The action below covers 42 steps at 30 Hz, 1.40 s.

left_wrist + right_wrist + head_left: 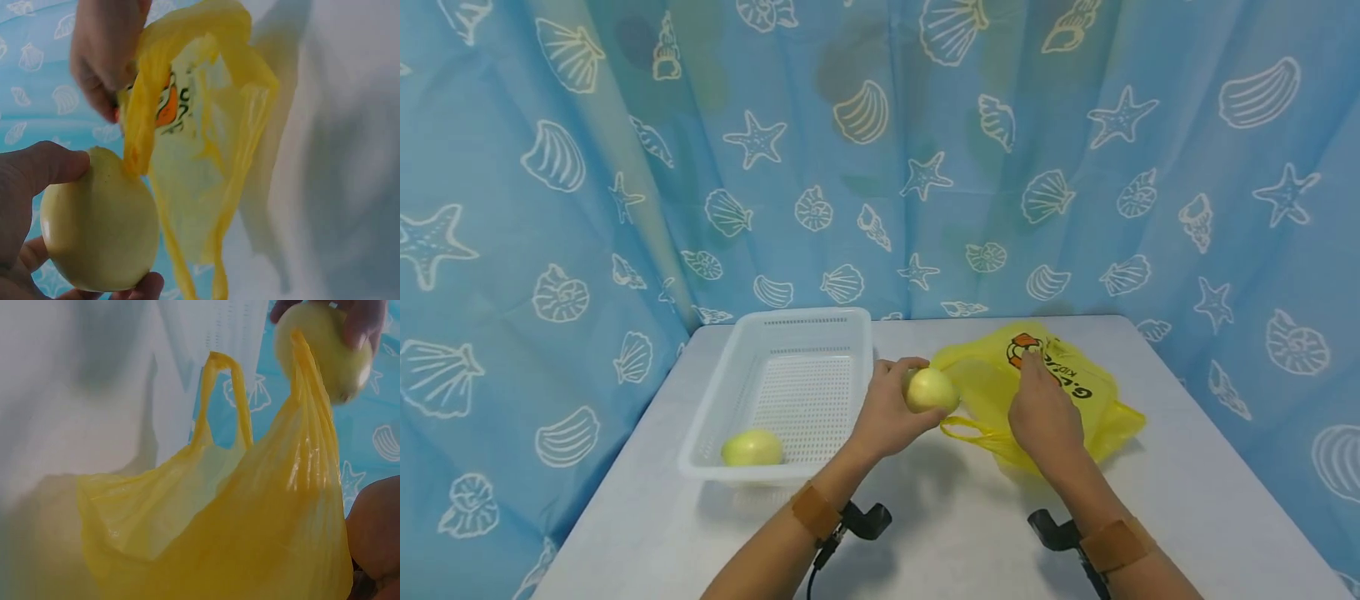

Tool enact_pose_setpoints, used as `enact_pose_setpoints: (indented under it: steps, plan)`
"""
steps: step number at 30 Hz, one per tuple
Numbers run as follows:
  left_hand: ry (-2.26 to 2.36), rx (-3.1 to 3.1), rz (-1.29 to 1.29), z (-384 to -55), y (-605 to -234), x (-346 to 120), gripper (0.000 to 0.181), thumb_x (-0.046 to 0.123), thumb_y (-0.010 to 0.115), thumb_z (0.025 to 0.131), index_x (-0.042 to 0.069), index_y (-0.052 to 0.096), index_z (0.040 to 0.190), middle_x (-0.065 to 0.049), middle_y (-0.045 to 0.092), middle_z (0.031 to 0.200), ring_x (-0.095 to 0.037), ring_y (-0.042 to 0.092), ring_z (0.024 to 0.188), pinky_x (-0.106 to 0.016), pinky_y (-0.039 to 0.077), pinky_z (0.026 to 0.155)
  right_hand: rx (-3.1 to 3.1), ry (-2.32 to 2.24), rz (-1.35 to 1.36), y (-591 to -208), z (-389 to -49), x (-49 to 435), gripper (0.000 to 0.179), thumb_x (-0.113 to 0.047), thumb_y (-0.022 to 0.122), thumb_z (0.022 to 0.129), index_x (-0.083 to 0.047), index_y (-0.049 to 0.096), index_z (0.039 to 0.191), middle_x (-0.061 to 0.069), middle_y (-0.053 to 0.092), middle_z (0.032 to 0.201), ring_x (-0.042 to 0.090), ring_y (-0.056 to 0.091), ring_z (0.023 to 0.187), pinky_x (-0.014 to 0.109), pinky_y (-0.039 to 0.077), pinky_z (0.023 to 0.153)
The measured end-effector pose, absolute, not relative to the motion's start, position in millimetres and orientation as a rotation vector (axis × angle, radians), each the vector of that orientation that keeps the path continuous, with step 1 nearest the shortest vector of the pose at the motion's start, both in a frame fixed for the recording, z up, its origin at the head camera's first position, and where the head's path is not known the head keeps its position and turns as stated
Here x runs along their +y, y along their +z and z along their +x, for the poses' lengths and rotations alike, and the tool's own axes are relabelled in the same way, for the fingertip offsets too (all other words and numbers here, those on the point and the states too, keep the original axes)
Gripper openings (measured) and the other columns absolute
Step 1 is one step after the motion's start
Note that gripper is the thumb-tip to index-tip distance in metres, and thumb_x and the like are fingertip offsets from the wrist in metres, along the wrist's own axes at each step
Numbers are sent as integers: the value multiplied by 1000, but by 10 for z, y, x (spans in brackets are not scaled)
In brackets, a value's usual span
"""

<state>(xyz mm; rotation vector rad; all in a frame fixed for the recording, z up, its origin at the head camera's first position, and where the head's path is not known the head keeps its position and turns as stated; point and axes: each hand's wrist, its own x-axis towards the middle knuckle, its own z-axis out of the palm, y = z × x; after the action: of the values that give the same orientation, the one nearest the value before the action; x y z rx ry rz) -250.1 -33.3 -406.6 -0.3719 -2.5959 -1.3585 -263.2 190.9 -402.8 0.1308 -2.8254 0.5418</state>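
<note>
My left hand (889, 410) grips a pale yellow round fruit (929, 390) just above the table, between the basket and the bag; the left wrist view shows thumb and fingers curled round the fruit (100, 222). My right hand (1043, 407) rests on top of the yellow plastic bag (1075, 392), pinching its upper edge near the orange print. In the right wrist view the bag (250, 531) hangs with its handle loops up, one loop touching the fruit (325, 347). A second yellow fruit (752, 448) lies in the white basket (775, 329).
The white perforated basket sits at the table's left middle. The grey table (955, 533) runs to a front edge below my wrists. A blue seashell-print curtain (625, 167) hangs close behind and on both sides.
</note>
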Motion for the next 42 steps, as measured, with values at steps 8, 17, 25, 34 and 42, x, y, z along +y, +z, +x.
enact_pose_setpoints:
  steps: [8, 17, 25, 34, 42]
  plan:
    - [-1359, -2675, -326, -2538, -4184, -88, 64, 34, 79, 72, 22, 54, 129, -5, 45, 112, -18, 51, 92, -33, 49, 72, -2781, 534, 187, -4004, -2564, 1891, 48, -5, 38, 95, 6, 33, 141, 27, 35, 146, 45, 59, 93, 52, 51, 59]
    - [-1362, -2778, -338, -2689, -4308, 116, 61, 35, 80, 71, 21, 57, 126, -6, 47, 106, -17, 52, 85, -31, 49, 70, -2785, 515, 223, -4001, -2504, 1853, 47, -3, 37, 96, 6, 33, 141, 25, 35, 147, 45, 56, 108, 55, 51, 73]
    - [-1363, -2795, -388, -2744, -4356, 241, 61, 36, 81, 72, 20, 57, 126, -5, 50, 108, -15, 52, 83, -28, 48, 67, -2806, 536, 228, -3984, -2460, 1822, 46, -2, 40, 95, 4, 35, 140, 22, 35, 148, 45, 59, 97, 52, 51, 61]
    - [-1297, -2821, -404, -2816, -4417, 366, 61, 31, 81, 72, 18, 57, 126, -4, 49, 104, -14, 50, 81, -25, 47, 64, -2765, 493, 242, -3992, -2432, 1793, 44, -3, 40, 97, 3, 36, 140, 21, 39, 146, 45, 58, 105, 56, 52, 68]
    - [-1286, -2859, -367, -2843, -4447, 524, 62, 33, 79, 73, 20, 55, 129, -1, 52, 107, -13, 50, 85, -24, 46, 66, -2731, 473, 260, -4002, -2415, 1779, 42, -4, 44, 97, 4, 38, 138, 24, 41, 144, 45, 59, 105, 58, 52, 69]
